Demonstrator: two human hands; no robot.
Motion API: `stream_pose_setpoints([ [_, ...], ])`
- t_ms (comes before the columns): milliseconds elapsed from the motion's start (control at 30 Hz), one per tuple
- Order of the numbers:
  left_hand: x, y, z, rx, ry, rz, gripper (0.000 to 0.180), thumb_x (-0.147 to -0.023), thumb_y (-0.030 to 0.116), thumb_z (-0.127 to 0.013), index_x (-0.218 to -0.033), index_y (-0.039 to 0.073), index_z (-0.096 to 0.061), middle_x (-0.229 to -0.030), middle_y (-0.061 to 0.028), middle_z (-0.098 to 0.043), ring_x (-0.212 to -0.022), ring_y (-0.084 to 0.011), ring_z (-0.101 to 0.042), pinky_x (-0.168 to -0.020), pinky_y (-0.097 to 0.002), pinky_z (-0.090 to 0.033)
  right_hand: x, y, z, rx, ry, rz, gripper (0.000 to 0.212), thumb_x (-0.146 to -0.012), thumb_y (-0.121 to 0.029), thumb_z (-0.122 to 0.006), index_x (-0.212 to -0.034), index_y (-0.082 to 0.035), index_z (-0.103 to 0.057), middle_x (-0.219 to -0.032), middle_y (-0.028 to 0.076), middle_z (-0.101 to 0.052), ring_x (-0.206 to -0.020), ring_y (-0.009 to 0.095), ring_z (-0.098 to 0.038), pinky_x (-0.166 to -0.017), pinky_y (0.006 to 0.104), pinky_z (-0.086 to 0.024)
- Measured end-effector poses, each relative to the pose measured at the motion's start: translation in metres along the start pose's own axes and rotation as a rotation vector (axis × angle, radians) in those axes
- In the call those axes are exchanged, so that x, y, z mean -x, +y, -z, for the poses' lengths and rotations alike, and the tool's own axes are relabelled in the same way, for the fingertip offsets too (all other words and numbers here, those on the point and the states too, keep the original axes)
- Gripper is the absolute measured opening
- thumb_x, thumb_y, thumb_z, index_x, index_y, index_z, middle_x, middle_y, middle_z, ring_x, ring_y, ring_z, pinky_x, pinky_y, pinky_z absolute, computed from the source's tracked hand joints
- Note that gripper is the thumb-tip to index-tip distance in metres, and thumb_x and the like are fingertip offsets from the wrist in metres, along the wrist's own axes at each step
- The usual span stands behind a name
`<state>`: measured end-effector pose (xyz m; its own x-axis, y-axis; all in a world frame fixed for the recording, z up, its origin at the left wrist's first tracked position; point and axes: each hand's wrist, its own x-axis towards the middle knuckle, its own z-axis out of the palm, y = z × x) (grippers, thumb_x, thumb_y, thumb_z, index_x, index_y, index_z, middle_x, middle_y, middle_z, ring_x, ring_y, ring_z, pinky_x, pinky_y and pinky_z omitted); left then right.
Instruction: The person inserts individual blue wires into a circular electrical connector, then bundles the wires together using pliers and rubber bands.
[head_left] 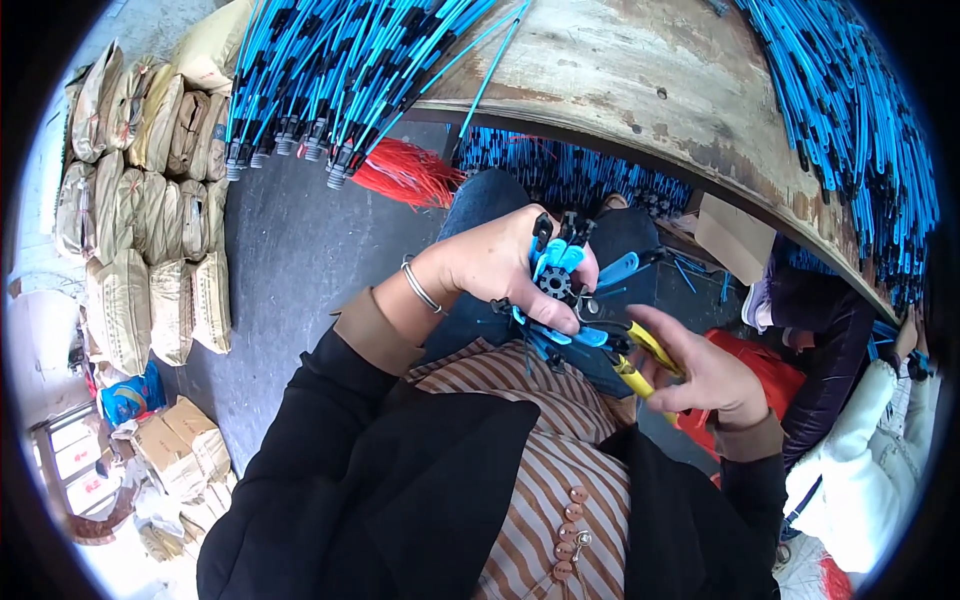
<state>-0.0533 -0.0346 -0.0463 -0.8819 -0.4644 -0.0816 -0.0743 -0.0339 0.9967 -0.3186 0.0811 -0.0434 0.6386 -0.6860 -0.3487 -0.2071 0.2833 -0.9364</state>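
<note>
from here, left hand (505,265) clamped round blue-and-black hub (555,284), right hand (712,375) just beside it holding yellow-handled pliers (632,377), seemingly mid plier work; next squeeze likely needs a steady left hold.

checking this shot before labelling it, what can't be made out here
All in the head view:
- Part of the blue-and-black piece: hidden by the left hand
- Tip of the yellow-handled tool: too small and dark to tell what it touches
- Some blue rods underneath: partly hidden by the wooden tabletop
</note>
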Motion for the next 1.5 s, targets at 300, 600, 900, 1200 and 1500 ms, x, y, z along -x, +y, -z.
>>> stream_pose_setpoints([
  [300, -0.002, -0.007, -0.005, 0.147, 0.039, 0.0, 0.037, -0.058, 0.015, -0.085, -0.086, 0.0, -0.066, -0.078, -0.0047, -0.065, -0.07, -0.011, -0.059, -0.065, -0.0254, -0.048, 0.004, -0.006, -0.003, 0.113, -0.01, -0.105, 0.07, -0.071, -0.002, -0.07, -0.13, 0.002, -0.035, -0.082, 0.01, -0.062, -0.069, 0.02, -0.062, -0.064, 0.0311, -0.049],
  [600, 0.001, -0.004, -0.005, 0.038, -0.092, -0.014, 0.034, -0.059, 0.01, -0.083, -0.086, -0.001, -0.067, -0.082, -0.0072, -0.067, -0.075, -0.0135, -0.062, -0.066, -0.0263, -0.049, -0.007, 0.071, -0.025, -0.716, -0.406, -0.195, 0.084, -0.066, -0.003, -0.076, -0.136, 0.001, -0.028, -0.091, 0.014, -0.06, -0.078, 0.022, -0.063, -0.068, 0.0306, -0.049],
  [900, 0.004, 0.0, -0.011, 0.034, 0.137, 0.075, 0.034, -0.057, 0.011, -0.085, -0.083, 0.002, -0.065, -0.077, -0.0028, -0.063, -0.073, -0.0109, -0.058, -0.066, -0.0248, -0.046, -0.002, -0.005, -0.029, 0.711, 0.294, 0.097, 0.084, -0.064, 0.006, -0.063, -0.138, -0.001, -0.024, -0.114, 0.021, -0.047, -0.099, 0.035, -0.054, -0.085, 0.0397, -0.045],
  [1200, 0.008, -0.005, -0.006, 0.001, 0.109, -0.013, 0.033, -0.061, 0.014, -0.085, -0.082, 0.002, -0.064, -0.071, -0.0006, -0.062, -0.067, -0.0066, -0.055, -0.063, -0.0234, -0.046, 0.009, -0.023, -0.01, 0.599, 0.13, -0.072, 0.064, -0.07, 0.005, -0.063, -0.129, -0.001, -0.039, -0.102, 0.022, -0.059, -0.085, 0.032, -0.062, -0.074, 0.0315, -0.049],
  [1500, 0.004, -0.001, -0.005, 0.032, -0.094, -0.092, 0.037, -0.056, 0.007, -0.084, -0.088, 0.001, -0.067, -0.079, -0.006, -0.066, -0.071, -0.0137, -0.061, -0.066, -0.0248, -0.048, -0.009, 0.071, -0.032, -0.851, -0.428, -0.162, 0.078, -0.069, -0.009, -0.074, -0.135, 0.0, -0.035, -0.082, 0.011, -0.064, -0.071, 0.016, -0.064, -0.063, 0.025, -0.048],
])
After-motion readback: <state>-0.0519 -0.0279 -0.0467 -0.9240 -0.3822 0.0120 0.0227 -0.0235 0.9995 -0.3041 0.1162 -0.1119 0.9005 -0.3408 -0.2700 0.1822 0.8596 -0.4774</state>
